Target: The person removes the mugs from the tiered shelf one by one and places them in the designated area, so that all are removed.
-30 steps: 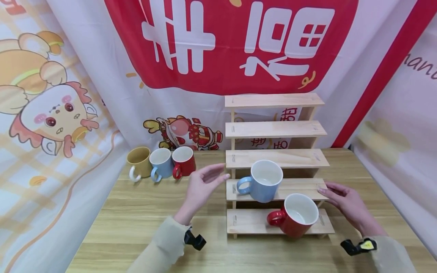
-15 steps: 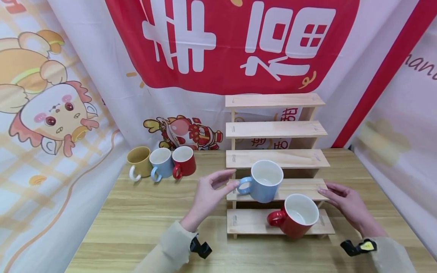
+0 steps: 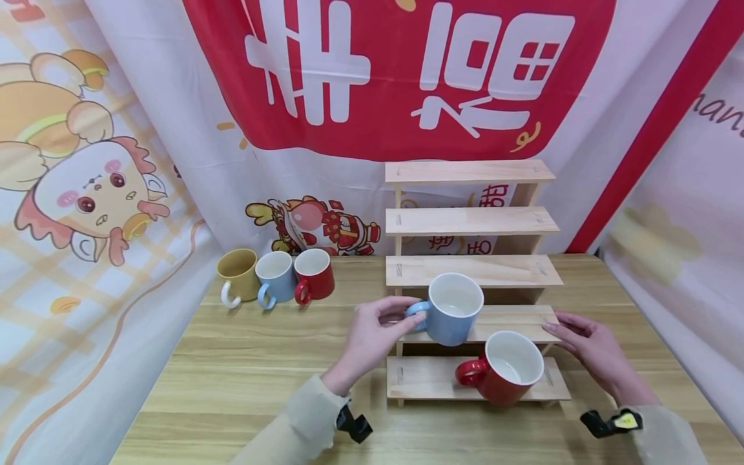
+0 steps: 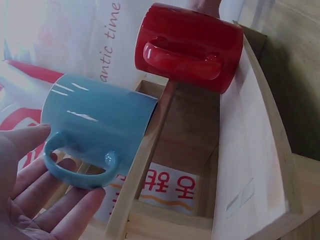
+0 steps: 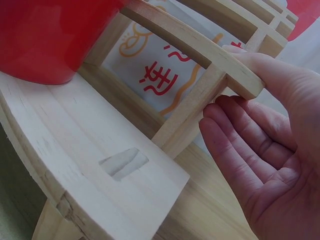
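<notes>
A light blue mug (image 3: 454, 310) stands on the second tier from the bottom of a wooden stepped rack (image 3: 473, 268), its handle toward the left. My left hand (image 3: 376, 332) is at that handle, thumb on one side and fingers behind it; in the left wrist view the fingertips are right at the handle loop (image 4: 82, 177). My right hand (image 3: 589, 349) grips the right end of the same tier, thumb over the board's edge (image 5: 245, 82) and fingers below. A red mug (image 3: 508, 368) stands on the lowest tier, handle also leftward.
Further back on the left of the wooden table (image 3: 244, 387), a tan mug (image 3: 243, 284), another light blue mug (image 3: 279, 284) and another red mug (image 3: 316, 281) stand in a row. Printed cloth (image 3: 349, 77) hangs behind the rack and at both sides.
My left hand has moved right from beside the rack to the light blue mug's handle, thumb and fingers coming round it. My right hand has stayed on the tier's end; the mugs have not moved.
</notes>
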`<action>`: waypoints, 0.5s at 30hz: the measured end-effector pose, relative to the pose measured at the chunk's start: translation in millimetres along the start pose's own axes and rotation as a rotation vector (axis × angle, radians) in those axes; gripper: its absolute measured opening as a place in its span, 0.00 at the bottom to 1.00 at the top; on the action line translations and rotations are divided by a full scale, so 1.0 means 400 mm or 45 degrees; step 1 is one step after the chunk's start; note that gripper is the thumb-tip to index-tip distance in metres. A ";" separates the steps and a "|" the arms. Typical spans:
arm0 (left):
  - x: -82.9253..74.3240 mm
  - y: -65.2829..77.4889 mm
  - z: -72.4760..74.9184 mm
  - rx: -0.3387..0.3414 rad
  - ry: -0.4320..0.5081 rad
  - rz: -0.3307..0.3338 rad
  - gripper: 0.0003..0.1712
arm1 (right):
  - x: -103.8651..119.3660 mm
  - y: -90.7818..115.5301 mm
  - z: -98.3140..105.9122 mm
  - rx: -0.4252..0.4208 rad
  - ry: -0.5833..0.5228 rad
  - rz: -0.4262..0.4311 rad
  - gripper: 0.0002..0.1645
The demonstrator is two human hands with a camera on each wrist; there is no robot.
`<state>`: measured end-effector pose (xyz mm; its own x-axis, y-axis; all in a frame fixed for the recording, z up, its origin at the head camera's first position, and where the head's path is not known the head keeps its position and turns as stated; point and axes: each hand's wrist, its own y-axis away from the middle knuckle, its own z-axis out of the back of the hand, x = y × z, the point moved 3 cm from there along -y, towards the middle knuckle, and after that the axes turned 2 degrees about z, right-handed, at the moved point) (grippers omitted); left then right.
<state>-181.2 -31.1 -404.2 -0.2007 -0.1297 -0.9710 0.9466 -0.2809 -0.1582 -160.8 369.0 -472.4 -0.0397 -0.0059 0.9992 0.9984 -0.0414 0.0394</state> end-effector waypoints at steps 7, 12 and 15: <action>0.010 -0.007 -0.019 -0.024 0.001 -0.008 0.16 | -0.001 0.000 0.000 0.012 -0.025 0.009 0.13; 0.020 -0.009 -0.026 -0.027 0.059 0.027 0.15 | -0.003 -0.002 0.001 0.010 -0.022 0.012 0.14; 0.024 -0.010 -0.027 -0.023 0.095 0.043 0.15 | -0.005 -0.003 0.001 0.009 -0.023 0.013 0.14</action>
<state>-184.0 -21.0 -414.9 -0.1495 -0.0675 -0.9865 0.9572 -0.2600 -0.1273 -161.8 369.5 -474.2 -0.0289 0.0117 0.9995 0.9990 -0.0342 0.0293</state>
